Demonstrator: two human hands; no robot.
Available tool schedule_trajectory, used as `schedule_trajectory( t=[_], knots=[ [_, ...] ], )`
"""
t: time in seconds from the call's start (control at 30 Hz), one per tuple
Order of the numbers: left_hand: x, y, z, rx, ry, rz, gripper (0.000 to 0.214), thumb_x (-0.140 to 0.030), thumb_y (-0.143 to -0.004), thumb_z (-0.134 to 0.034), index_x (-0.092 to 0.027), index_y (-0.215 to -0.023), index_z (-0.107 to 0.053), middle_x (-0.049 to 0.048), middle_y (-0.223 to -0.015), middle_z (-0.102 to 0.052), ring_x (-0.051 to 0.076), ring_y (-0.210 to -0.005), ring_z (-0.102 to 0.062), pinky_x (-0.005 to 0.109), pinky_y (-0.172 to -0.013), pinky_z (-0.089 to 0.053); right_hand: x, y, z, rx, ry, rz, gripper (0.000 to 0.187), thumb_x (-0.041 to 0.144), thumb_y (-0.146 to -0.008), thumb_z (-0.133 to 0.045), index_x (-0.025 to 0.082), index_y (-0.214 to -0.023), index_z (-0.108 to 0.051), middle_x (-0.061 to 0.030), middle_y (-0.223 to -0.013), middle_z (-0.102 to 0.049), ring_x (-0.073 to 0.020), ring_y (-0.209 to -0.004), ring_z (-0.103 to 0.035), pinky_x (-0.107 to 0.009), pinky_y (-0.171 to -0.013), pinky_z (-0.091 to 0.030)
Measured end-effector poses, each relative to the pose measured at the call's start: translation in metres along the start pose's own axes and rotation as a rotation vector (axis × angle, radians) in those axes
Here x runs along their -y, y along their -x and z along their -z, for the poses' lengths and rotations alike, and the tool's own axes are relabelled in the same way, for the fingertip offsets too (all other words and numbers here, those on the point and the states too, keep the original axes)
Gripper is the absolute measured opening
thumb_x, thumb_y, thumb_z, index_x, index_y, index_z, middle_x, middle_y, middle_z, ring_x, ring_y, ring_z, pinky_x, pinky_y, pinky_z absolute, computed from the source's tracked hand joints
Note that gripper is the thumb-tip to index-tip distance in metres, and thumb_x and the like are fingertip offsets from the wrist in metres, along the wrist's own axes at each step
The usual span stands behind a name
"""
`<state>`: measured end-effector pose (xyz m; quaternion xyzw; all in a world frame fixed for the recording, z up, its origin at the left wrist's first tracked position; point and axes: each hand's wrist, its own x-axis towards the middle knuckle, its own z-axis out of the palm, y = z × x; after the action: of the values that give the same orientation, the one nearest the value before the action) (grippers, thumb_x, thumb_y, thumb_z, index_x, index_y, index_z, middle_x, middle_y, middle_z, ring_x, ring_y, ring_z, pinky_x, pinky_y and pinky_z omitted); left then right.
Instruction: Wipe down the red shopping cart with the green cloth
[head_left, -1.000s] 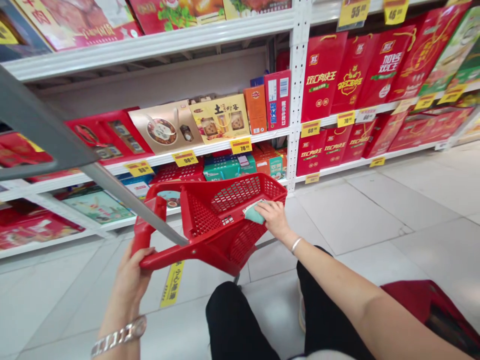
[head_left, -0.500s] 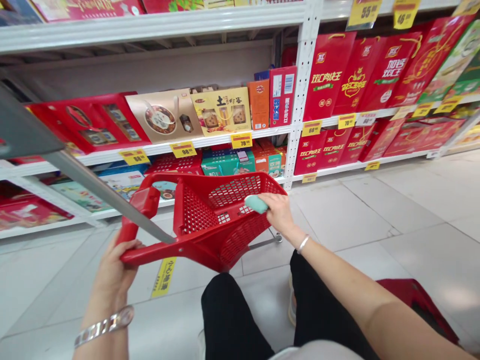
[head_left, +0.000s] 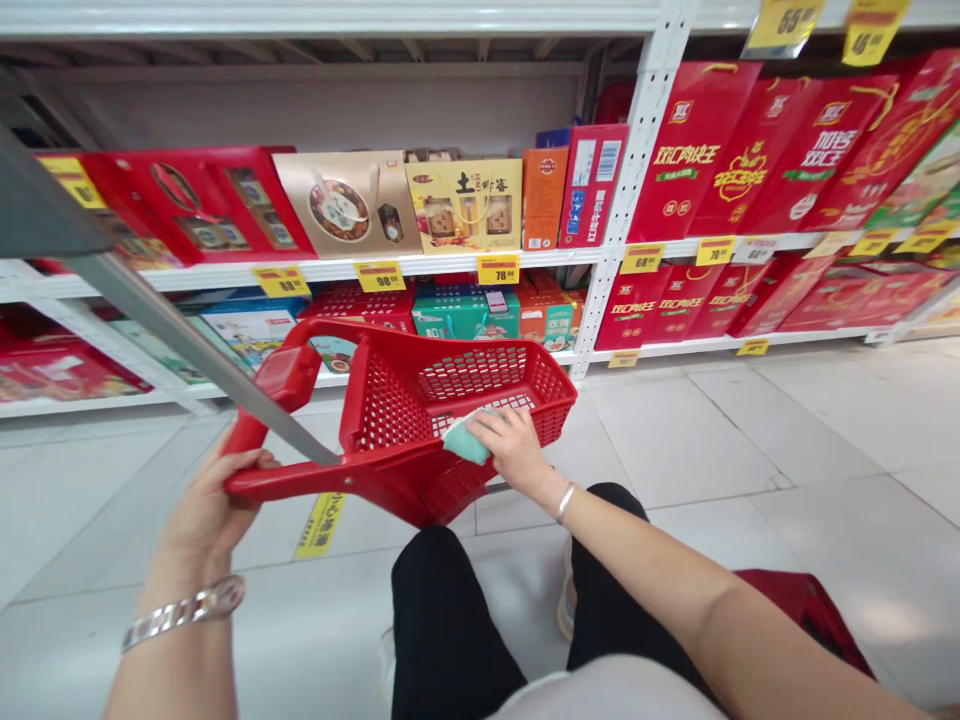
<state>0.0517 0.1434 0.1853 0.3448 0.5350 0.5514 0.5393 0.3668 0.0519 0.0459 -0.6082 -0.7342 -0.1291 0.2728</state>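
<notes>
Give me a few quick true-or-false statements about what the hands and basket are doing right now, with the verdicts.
1. The left hand grips the red basket by its handle end. True.
2. The left wrist is bare. False: it wears a metal bracelet.
3. The right hand holds a pale green item over the basket. True.
4. A yellow price tag reading 78 is on the shelf edge. True.
5. The basket sits on the shelf. False: it is held up above the tiled floor.
</notes>
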Motion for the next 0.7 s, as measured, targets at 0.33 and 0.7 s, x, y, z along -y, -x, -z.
schedule_trajectory(
  t=[0.33,0.7],
  knots=[
    [-0.005,-0.007,0.018,-0.030,-0.030,-0.013,0.038,-0.003,-0.047,-0.061,-0.019,-0.081,-0.062,-0.0030,-0.055,-0.050,0.012,-0.059,-0.043,0.014,-0.052,-0.042,-0.111,0.062,0.030,0.015,0.202,-0.297,0.048,0.001,-0.094,-0.053,0.026,-0.124,-0.080,-0.0075,-0.130,-0.078,-0.0252,-0.113,-0.060,-0.040,-0.091,-0.034],
    [-0.002,-0.028,0.020,0.026,0.064,-0.012,0.038,-0.005,-0.048,-0.061,-0.019,-0.083,-0.060,-0.0048,-0.050,-0.050,0.009,-0.049,-0.043,0.012,-0.050,-0.045,-0.048,0.020,0.034,-0.184,0.089,-0.107,0.046,0.003,-0.093,-0.055,0.026,-0.127,-0.077,-0.0063,-0.127,-0.079,-0.0247,-0.110,-0.062,-0.042,-0.094,-0.035]
  ],
)
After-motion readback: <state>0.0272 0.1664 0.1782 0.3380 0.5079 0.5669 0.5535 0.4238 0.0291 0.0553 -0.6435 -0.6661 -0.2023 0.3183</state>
